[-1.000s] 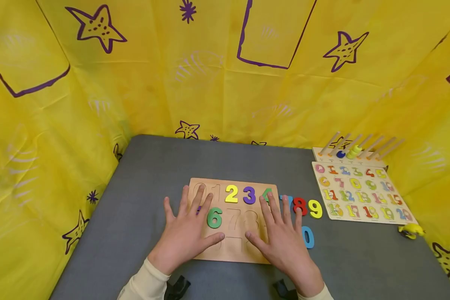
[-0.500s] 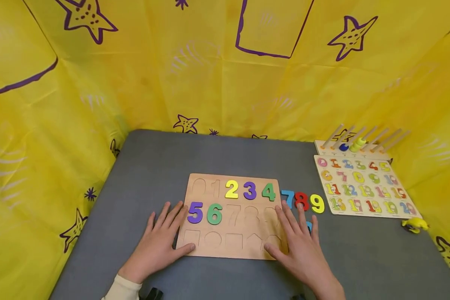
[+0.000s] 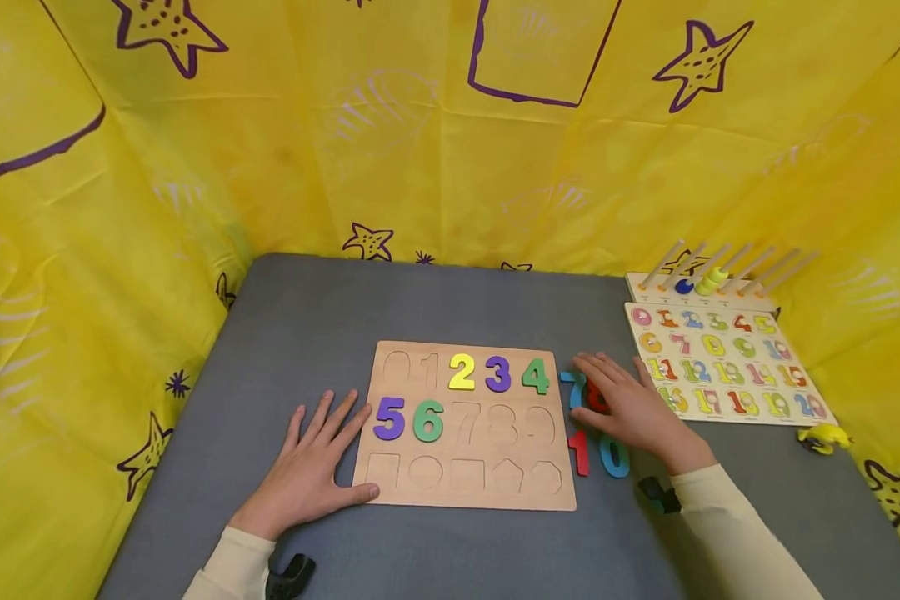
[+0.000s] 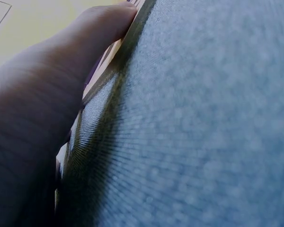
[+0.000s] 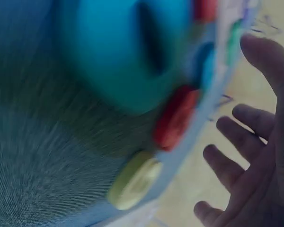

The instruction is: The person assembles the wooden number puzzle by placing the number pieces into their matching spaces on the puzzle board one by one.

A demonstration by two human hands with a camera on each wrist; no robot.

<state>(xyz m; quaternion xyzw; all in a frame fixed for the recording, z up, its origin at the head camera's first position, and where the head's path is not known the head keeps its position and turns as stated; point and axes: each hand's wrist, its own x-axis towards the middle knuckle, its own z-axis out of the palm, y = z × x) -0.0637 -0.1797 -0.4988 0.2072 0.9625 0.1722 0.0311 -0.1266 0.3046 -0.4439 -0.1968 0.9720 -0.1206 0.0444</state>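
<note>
A wooden number puzzle board lies on the table. Yellow 2, purple 3, green 4, purple 5 and green 6 are on it. My left hand, fingers spread, touches the board's left edge with its fingertips. To the board's right, my right hand hovers over loose numbers, holding nothing. Blue 7 and red 8 are partly covered by it; red 1 and blue 0 lie nearer. Yellow 9 shows only in the right wrist view.
At the right stands a second number board with a row of pegs behind it, a few rings on them. Near its front corner sits a small yellow toy. Yellow cloth hangs around the grey table.
Both hands have left the board's middle. My left hand has gone to the left edge, while the right has shifted right and turned over the loose numbers. Red 1 has come into sight.
</note>
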